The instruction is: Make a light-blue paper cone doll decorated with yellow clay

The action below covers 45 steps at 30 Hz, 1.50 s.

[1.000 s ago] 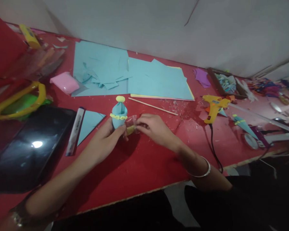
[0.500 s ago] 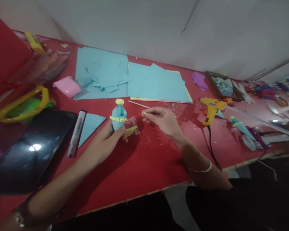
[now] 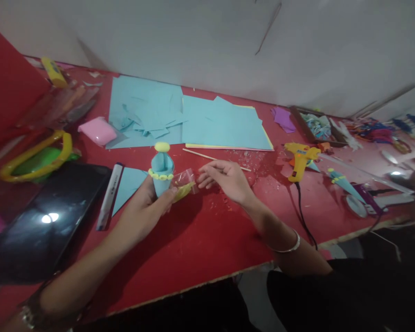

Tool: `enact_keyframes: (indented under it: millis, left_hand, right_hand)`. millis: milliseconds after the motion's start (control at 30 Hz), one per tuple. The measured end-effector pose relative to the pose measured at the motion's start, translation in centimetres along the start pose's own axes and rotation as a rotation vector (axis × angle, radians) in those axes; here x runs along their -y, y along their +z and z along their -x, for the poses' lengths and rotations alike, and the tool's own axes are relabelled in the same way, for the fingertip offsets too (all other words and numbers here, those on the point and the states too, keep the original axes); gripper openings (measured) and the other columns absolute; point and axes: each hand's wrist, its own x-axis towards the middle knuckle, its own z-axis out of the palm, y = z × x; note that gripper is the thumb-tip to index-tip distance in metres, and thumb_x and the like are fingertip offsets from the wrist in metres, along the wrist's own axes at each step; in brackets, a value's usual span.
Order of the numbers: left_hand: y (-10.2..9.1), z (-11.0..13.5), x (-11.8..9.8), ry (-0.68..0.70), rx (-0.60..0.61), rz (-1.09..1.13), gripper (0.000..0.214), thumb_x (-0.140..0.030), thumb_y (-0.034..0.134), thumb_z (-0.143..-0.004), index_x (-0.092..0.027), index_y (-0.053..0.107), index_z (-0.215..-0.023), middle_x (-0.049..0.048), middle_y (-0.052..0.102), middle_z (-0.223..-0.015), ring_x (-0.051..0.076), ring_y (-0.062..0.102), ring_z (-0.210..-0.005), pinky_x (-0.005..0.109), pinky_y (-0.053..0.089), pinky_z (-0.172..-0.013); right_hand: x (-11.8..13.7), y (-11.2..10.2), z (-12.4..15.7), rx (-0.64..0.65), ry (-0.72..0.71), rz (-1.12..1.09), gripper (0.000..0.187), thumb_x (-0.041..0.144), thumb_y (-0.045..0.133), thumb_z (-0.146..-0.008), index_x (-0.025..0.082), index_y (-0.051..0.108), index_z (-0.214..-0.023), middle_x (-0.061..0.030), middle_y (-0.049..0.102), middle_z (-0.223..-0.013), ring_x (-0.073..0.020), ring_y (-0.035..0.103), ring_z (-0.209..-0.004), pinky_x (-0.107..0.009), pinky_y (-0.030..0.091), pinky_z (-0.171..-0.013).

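My left hand (image 3: 148,200) is closed around a light blue paper cone (image 3: 162,184). Small yellow clay pieces (image 3: 161,176) ring its rim, and a yellow oval (image 3: 162,147) tops the tab that rises at the back. My right hand (image 3: 226,180) hovers to the right, its fingers loosely bent and apart, with nothing visible in them. Between the hands lies a small clear zip bag (image 3: 186,177) with yellow clay (image 3: 184,191) in it, partly behind my left fingertips. A thin wooden stick (image 3: 200,155) runs behind my right hand.
Blue paper sheets (image 3: 224,122) and scraps lie at the back, beside a pink packet (image 3: 97,131). A marker (image 3: 109,196), a blue paper triangle (image 3: 126,186) and a black tablet-like slab (image 3: 51,216) are at left. At right are a yellow glue gun (image 3: 299,161) and another decorated cone (image 3: 346,184).
The cone has moved slightly left and tilted its opening towards me. My right hand's fingers have parted, and the small yellow piece they pinched is out of sight.
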Motion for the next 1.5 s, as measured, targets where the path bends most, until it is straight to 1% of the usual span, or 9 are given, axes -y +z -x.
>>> enact_keyframes:
  millis: [167, 267, 400, 567, 733, 833, 933, 1167, 1500]
  left_hand:
    - [-0.2, 0.2, -0.1, 0.079, 0.128, 0.051, 0.02, -0.027, 0.033, -0.084, -0.021, 0.037, -0.065, -0.0077, 0.038, -0.048, 0.01, 0.037, -0.046, 0.026, 0.033, -0.055]
    - [-0.4, 0.2, 0.2, 0.081, 0.233, -0.034, 0.033, -0.03, 0.027, -0.088, -0.021, 0.037, -0.058, -0.0052, 0.041, -0.05, 0.011, 0.041, -0.052, 0.027, 0.034, -0.063]
    - [-0.5, 0.3, 0.8, 0.111, 0.304, -0.138, 0.039, -0.039, 0.026, -0.091, -0.02, 0.042, -0.061, -0.0032, 0.044, -0.058, 0.013, 0.043, -0.06, 0.028, 0.035, -0.068]
    - [-0.4, 0.5, 1.3, 0.089, 0.26, -0.203, 0.037, -0.045, 0.027, -0.089, -0.02, 0.046, -0.069, -0.0017, 0.046, -0.066, 0.014, 0.042, -0.065, 0.027, 0.035, -0.064]
    - [-0.5, 0.6, 1.4, 0.129, 0.264, -0.185, 0.044, -0.048, 0.018, -0.091, -0.021, 0.041, -0.066, -0.0014, 0.041, -0.067, 0.015, 0.039, -0.065, 0.027, 0.034, -0.065]
    - [-0.5, 0.6, 1.5, 0.127, 0.318, -0.141, 0.045, -0.049, 0.013, -0.091, -0.021, 0.035, -0.064, -0.0024, 0.036, -0.063, 0.014, 0.035, -0.059, 0.028, 0.033, -0.062]
    - [-0.4, 0.7, 1.4, 0.102, 0.371, -0.145, 0.044, -0.05, 0.015, -0.091, -0.022, 0.033, -0.063, -0.0028, 0.033, -0.061, 0.014, 0.032, -0.056, 0.028, 0.031, -0.057]
    - [-0.2, 1.0, 0.9, 0.029, 0.443, -0.204, 0.041, -0.053, 0.025, -0.087, -0.021, 0.038, -0.065, -0.0028, 0.038, -0.061, 0.013, 0.035, -0.056, 0.026, 0.034, -0.055]
    - [-0.4, 1.1, 1.3, 0.005, 0.484, -0.192, 0.037, -0.052, 0.034, -0.085, -0.02, 0.041, -0.068, -0.0029, 0.042, -0.06, 0.011, 0.038, -0.054, 0.023, 0.036, -0.051]
  right_hand:
    - [-0.1, 0.2, 0.1, 0.003, -0.061, 0.064, 0.005, 0.02, 0.057, -0.078, 0.016, 0.058, -0.081, -0.0011, 0.067, -0.072, -0.0091, 0.064, -0.063, -0.022, 0.052, -0.061]
    - [-0.2, 0.4, 0.1, 0.012, -0.057, 0.039, 0.014, 0.016, 0.05, -0.081, 0.016, 0.059, -0.092, -0.0032, 0.068, -0.084, -0.0094, 0.066, -0.072, -0.025, 0.053, -0.069]
    - [-0.2, 0.5, 0.3, 0.045, -0.088, 0.019, 0.015, 0.025, 0.05, -0.084, 0.016, 0.06, -0.079, -0.0009, 0.066, -0.07, -0.0089, 0.064, -0.06, -0.022, 0.051, -0.057]
    - [-0.1, 0.4, 0.4, -0.053, -0.175, 0.181, 0.013, 0.027, 0.058, -0.078, 0.016, 0.061, -0.073, 0.0026, 0.06, -0.061, -0.006, 0.055, -0.049, -0.021, 0.047, -0.053]
    - [-0.5, 0.7, 0.3, -0.065, -0.155, 0.092, 0.019, 0.019, 0.053, -0.08, 0.018, 0.062, -0.096, -0.0026, 0.067, -0.084, -0.0115, 0.065, -0.075, -0.03, 0.053, -0.074]
    - [-0.6, 0.8, 0.3, -0.044, -0.181, 0.051, 0.015, 0.021, 0.051, -0.082, 0.018, 0.062, -0.093, -0.0022, 0.067, -0.081, -0.0118, 0.065, -0.073, -0.03, 0.054, -0.072]
    - [-0.4, 0.8, 0.5, -0.077, -0.191, 0.074, 0.012, 0.024, 0.049, -0.084, 0.019, 0.058, -0.091, -0.0002, 0.064, -0.073, -0.0105, 0.063, -0.067, -0.028, 0.054, -0.068]
    - [0.3, 1.1, 1.2, -0.07, -0.328, 0.248, 0.033, 0.022, 0.04, -0.088, 0.025, 0.043, -0.121, 0.0017, 0.058, -0.075, -0.0103, 0.058, -0.069, -0.025, 0.052, -0.066]
    - [0.2, 1.0, 1.6, -0.066, -0.476, 0.433, 0.028, 0.02, 0.039, -0.087, 0.026, 0.052, -0.111, 0.0006, 0.058, -0.078, -0.0113, 0.056, -0.068, -0.028, 0.05, -0.067]
